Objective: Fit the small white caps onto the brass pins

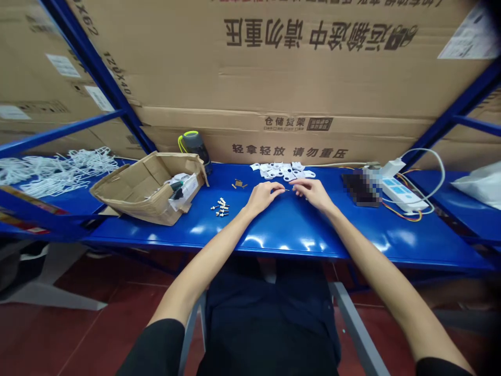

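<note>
Head view, thin piece (287,189) in left hand (264,195), right hand (313,193) just beside.

The large cardboard sheet (274,86) at the far side carries 运输途中 请勿重压 in big black characters, upside down, with a pictogram at the line's right end. On the lower cardboard panel (219,128) stand 仓储货架, upright, and 轻拿轻放 请勿重压 nearer; the boxed print right of 仓储货架 is too small to read surely. Beside the blue post (97,75) at far left, the sheet shows 120X40 and, cut off, what looks like 0X62. The white labels (62,65) farther left are illegible.
</note>
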Tool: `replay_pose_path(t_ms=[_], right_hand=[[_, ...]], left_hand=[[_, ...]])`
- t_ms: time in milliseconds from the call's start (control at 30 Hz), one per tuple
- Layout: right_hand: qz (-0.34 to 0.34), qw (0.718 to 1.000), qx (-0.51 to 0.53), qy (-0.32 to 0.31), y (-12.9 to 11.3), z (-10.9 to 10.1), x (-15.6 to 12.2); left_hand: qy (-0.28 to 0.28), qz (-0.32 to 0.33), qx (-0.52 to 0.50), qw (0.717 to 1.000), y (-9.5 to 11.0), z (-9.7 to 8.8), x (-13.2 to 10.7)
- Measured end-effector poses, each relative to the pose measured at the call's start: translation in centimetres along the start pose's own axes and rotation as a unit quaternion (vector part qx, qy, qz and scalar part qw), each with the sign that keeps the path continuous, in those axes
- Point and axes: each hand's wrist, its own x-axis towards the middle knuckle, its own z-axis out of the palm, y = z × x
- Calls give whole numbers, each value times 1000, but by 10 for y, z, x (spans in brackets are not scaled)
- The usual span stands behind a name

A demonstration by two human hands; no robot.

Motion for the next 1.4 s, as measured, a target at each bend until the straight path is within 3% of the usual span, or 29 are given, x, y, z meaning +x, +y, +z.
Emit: replay_pose_path(t_ms=[300, 567, 767, 1067, 1400], right_hand=[[58, 998, 33, 5, 2, -1, 0], [53, 998, 36, 8, 8, 2, 2], [18, 999, -28, 9, 9, 1, 1], [-24, 1000, 9, -7, 12, 6, 2], [-63, 997, 38, 37, 6, 9, 1]], left_hand=[[6, -2, 16, 1000, 1, 0, 0], [2, -8, 16, 1000, 0, 3, 0], [13, -8, -13, 1000, 1, 4, 0], [4, -12, -47, 999, 2, 4, 0], [26, -47, -209, 976, 6, 6, 4]])
